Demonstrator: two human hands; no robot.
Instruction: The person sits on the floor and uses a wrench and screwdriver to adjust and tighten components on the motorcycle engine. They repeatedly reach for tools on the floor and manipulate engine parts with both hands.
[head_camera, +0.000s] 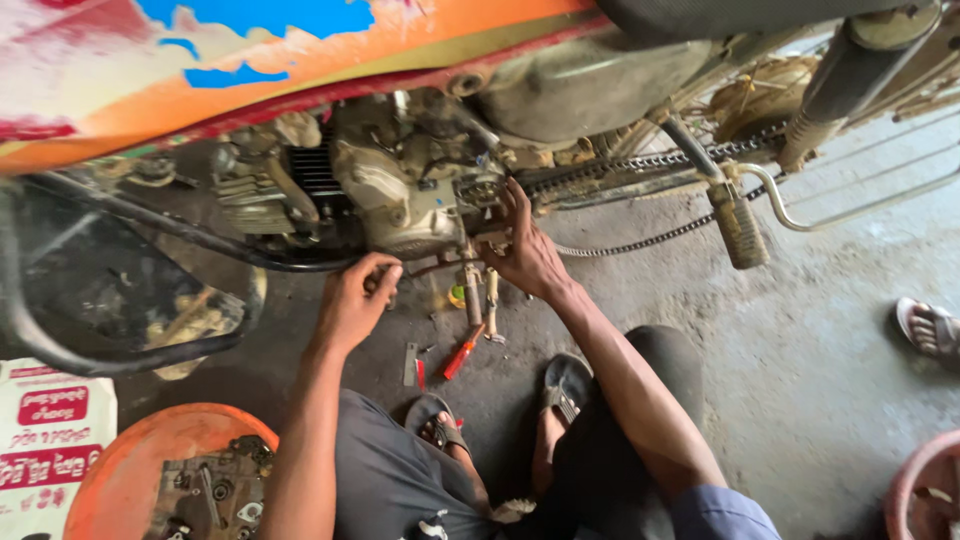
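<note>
The motorcycle engine (400, 190) sits low under the orange frame, its long axis running left to right, crankcase side toward the person. The right hand (525, 255) reaches up, fingers spread against the sprocket area (483, 195). The left hand (358, 300) is curled shut near the lower case; what it holds cannot be seen. A red-handled screwdriver (460, 352) lies on the floor (800, 350) below.

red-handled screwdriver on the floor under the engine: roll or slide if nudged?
The red-handled screwdriver looks rigid and light, a slim shaft with a rounded handle, so it would probably roll sideways when nudged. The concrete floor looks grimy, perhaps oily, so the handle may be slippery. It lies apart from both hands.
</note>
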